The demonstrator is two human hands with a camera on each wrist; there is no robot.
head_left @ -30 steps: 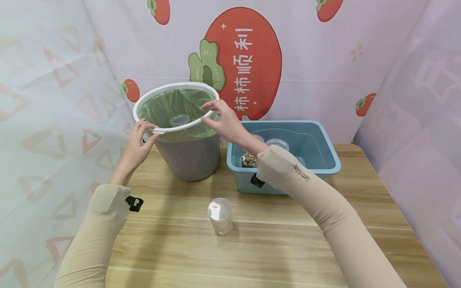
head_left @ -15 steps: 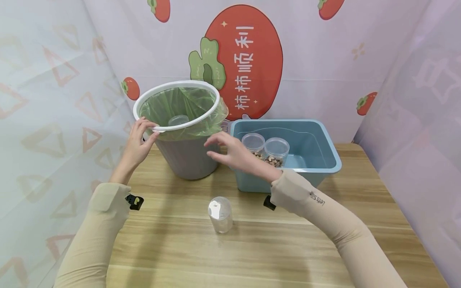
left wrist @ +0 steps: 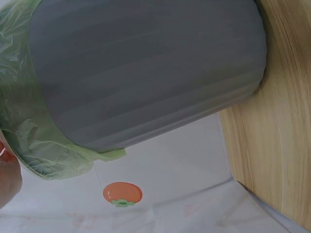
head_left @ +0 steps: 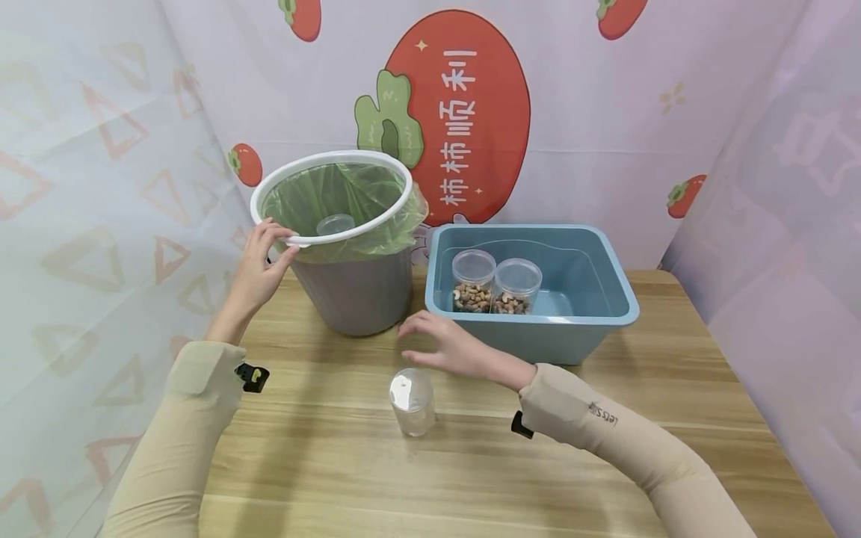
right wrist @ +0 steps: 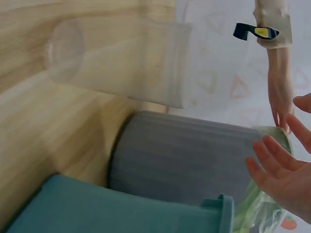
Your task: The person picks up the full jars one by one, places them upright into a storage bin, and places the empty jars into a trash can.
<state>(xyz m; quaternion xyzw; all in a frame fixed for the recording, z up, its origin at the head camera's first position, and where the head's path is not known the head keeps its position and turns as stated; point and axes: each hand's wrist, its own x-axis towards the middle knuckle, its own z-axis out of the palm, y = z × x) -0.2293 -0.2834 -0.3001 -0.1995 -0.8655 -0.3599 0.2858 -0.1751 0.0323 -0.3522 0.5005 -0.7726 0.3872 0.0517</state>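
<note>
At the left, my left hand (head_left: 255,270) holds the white rim (head_left: 398,202) of a grey trash can (head_left: 359,295), fingers at the rim and thumb below it. A green plastic bag (head_left: 309,198) lines the can, and a clear round container (head_left: 335,224) shows inside. My right hand (head_left: 449,344) is in the air just behind a clear lidded jar (head_left: 412,403), fingers loosely bent and holding nothing. The jar stands upright on the table and looks empty. In the right wrist view, the right fingers (right wrist: 274,165) are spread apart from the jar (right wrist: 121,63).
Right of the can is a blue plastic bin (head_left: 572,320). Inside it stand two clear lidded jars of nuts, a left one (head_left: 473,280) and a right one (head_left: 516,285). Behind the wooden table (head_left: 377,486) hangs a printed cloth (head_left: 592,112).
My right hand has left the trash can's rim and come down and toward me, past the blue bin's front, to near the empty jar. My left hand has stayed at the rim.
</note>
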